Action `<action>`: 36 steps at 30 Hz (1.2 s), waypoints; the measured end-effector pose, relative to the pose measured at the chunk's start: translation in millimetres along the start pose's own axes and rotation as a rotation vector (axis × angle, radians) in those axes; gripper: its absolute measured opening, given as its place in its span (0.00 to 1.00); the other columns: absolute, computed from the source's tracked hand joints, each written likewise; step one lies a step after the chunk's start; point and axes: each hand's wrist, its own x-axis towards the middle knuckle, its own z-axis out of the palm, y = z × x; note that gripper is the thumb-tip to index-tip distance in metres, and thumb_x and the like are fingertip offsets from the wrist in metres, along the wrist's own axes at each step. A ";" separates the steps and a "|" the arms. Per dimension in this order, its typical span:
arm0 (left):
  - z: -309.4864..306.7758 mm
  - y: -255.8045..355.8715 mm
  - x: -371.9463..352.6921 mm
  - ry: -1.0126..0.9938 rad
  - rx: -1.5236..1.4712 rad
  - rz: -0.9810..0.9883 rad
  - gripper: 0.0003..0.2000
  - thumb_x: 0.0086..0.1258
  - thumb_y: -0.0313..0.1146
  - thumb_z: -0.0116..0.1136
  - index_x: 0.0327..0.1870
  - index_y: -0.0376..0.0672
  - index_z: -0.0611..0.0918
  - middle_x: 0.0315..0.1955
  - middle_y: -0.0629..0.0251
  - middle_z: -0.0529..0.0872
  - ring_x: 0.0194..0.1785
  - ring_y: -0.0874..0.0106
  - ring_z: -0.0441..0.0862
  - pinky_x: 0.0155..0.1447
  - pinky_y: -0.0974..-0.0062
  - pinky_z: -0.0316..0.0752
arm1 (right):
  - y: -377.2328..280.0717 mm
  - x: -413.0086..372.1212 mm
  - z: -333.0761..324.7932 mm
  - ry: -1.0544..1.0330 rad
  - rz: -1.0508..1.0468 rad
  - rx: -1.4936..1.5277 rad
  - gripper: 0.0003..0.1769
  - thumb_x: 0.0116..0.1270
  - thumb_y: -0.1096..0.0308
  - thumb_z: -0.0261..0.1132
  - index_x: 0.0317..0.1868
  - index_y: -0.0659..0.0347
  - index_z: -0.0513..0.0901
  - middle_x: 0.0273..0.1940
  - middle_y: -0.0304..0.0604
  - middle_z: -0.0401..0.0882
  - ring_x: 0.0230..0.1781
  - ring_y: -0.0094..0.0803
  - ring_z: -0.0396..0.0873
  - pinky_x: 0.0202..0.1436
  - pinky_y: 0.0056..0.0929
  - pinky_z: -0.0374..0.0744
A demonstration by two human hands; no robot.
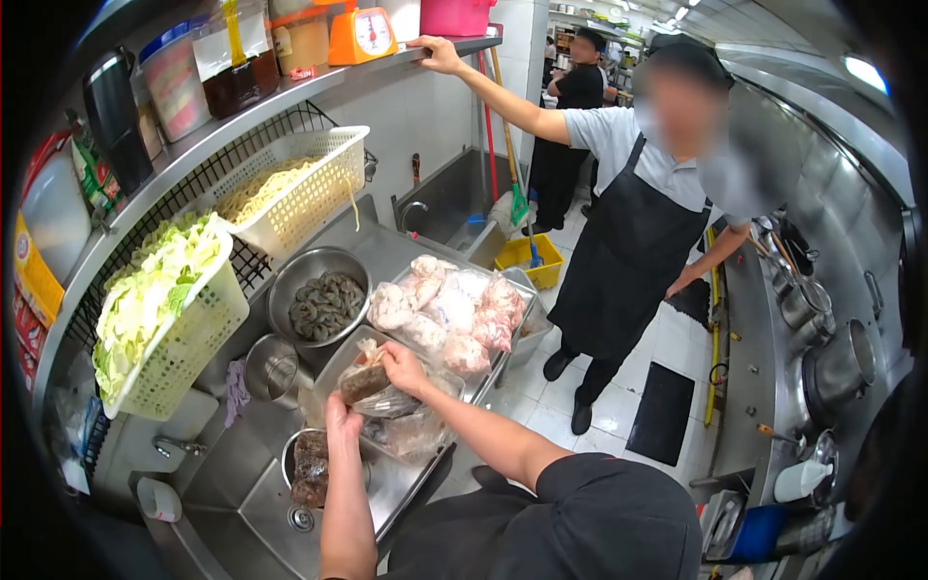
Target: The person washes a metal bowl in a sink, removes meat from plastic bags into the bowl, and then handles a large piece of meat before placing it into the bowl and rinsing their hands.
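Both my hands are at a plastic bag [364,381] with something brownish inside, above a bin [333,365] of more bagged food. My right hand [404,369] grips the bag's upper right side. At its lower left, the fingers of my left hand [343,416] are wrapped round the edge. Below my left hand, a dark frozen block [310,469] rests in a round metal bowl in the sink. Bags of pale pink meat [449,309] lie on a tray just beyond, and a steel bowl of grey shrimp [327,304] stands to the left.
A person in a black apron [628,261] stands across from me, one hand on the shelf [290,82]. Baskets of noodles [300,193] and cut cabbage [184,329] are at the left. A yellow bucket [530,259] is on the floor; pots [839,362] line the right.
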 end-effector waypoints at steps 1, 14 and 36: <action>-19.3 -8.5 20.1 -0.091 -0.025 0.008 0.15 0.74 0.23 0.48 0.56 0.28 0.83 0.55 0.46 0.87 0.59 0.56 0.85 0.66 0.55 0.81 | 10.0 -1.8 0.9 -0.014 0.031 0.154 0.12 0.75 0.66 0.57 0.46 0.64 0.84 0.36 0.55 0.85 0.41 0.46 0.85 0.49 0.39 0.79; 38.5 -24.4 -23.6 0.148 0.659 0.336 0.12 0.59 0.15 0.45 0.32 0.36 0.84 0.31 0.61 0.88 0.36 0.72 0.84 0.43 0.69 0.81 | -76.7 -43.6 -83.1 -0.408 -0.377 -0.475 0.30 0.56 0.68 0.69 0.63 0.55 0.78 0.68 0.53 0.67 0.71 0.53 0.64 0.72 0.55 0.63; 16.0 -49.5 -25.4 0.083 0.467 0.076 0.11 0.74 0.20 0.50 0.44 0.44 0.85 0.31 0.68 0.85 0.26 0.75 0.79 0.31 0.75 0.76 | -96.5 -70.2 -90.0 -0.759 -0.613 -0.758 0.35 0.44 0.68 0.80 0.57 0.56 0.79 0.61 0.40 0.76 0.65 0.41 0.74 0.66 0.45 0.72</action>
